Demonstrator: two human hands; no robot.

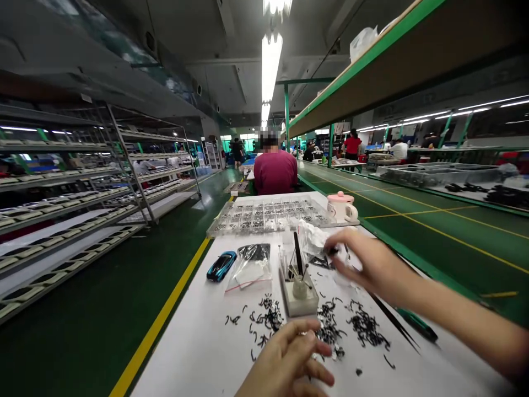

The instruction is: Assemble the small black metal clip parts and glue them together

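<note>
Small curved black parts (366, 328) lie in loose heaps across a white bench (185, 342), spread on both sides of a white block stand (300, 300) bristling with thin metal tools. The left hand (285, 358) hovers at the near edge of the heaps, its fingers (309, 344) curled inward; whether they hold a part is too small to tell. The right hand (372, 264) reaches in from the right, its fingers (343, 241) drawn together at a crumpled clear plastic bag (314, 237), their grip likewise impossible to make out.

Black tweezers (392, 322) and a green-handled tool (417, 325) lie just below the right wrist. To the left of the stand rest a clear zip bag (250, 270) holding black parts and a blue model car (221, 266). Farther along the bench sit a clear compartment tray (266, 215) filled with small dark parts and a white mug with a pink lid (343, 207).

Beyond, a co-worker in a maroon shirt (275, 171) sits with their back to the camera, between long green-framed benches and metal racks (82, 187) on a green floor.
</note>
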